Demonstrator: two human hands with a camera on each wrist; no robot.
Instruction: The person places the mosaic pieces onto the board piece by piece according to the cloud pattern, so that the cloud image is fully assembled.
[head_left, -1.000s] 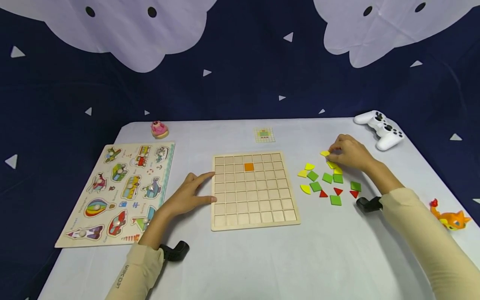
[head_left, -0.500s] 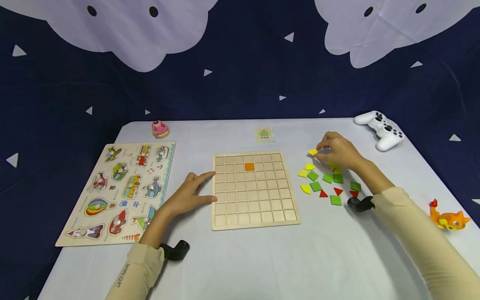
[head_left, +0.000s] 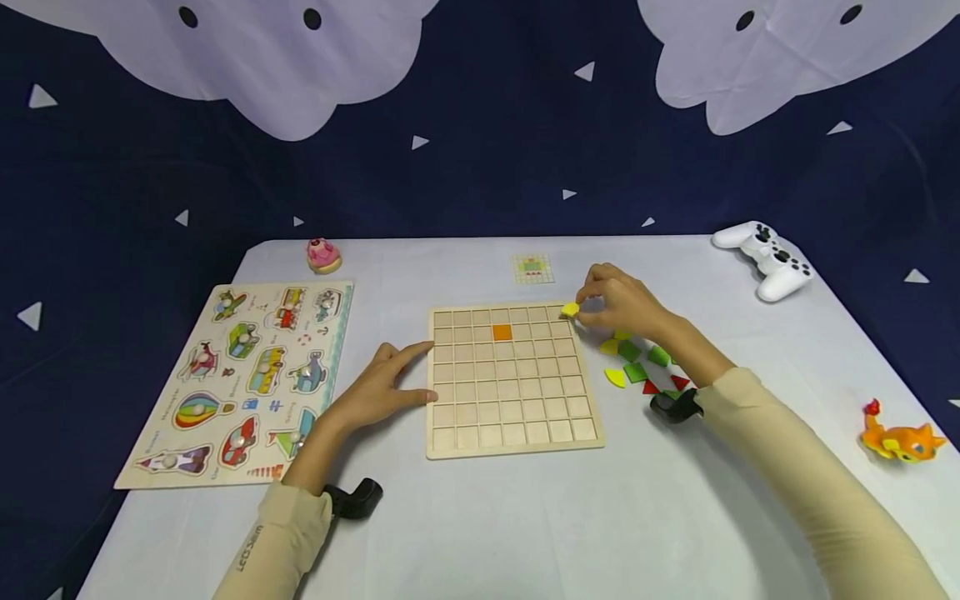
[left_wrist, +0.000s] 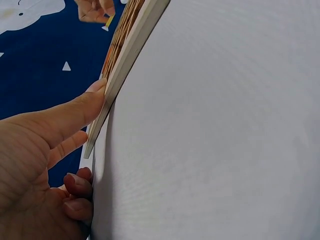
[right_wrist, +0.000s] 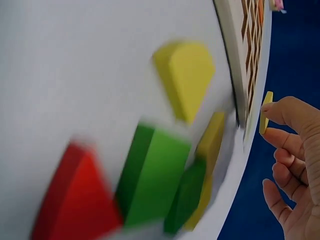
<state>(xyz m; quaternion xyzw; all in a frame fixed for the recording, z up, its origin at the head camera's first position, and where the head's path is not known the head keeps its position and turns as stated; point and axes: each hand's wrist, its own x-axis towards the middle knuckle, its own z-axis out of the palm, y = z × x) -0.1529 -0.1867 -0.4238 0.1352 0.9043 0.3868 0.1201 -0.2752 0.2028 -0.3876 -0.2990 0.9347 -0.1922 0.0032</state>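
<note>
A pale wooden board [head_left: 489, 390] with a grid of square recesses lies flat mid-table. One orange square tile [head_left: 502, 332] sits in its second row from the top. My left hand [head_left: 373, 393] touches the board's left edge with a fairly straight thumb and index finger. Between thumb and index finger, my right hand [head_left: 624, 302] pinches a yellow tile [head_left: 570, 309] over the board's top right corner. In the right wrist view that yellow tile [right_wrist: 266, 112] is seen nearly edge-on. Below the right hand lie green square tiles [head_left: 635, 372], red triangles [head_left: 650, 387] and yellow quarter-round tiles [head_left: 615, 377], partly hidden by the arm.
A small pattern card [head_left: 533, 268] lies behind the board. At the left is a vehicle knob puzzle [head_left: 247, 383], with a pink cupcake-like toy [head_left: 323, 256] beyond it. A white game controller [head_left: 763, 260] and an orange animal figure [head_left: 903, 437] are at the right.
My right hand has carried the yellow tile leftward from the tile pile to the board's top right corner. My left hand stays at the board's left edge.
</note>
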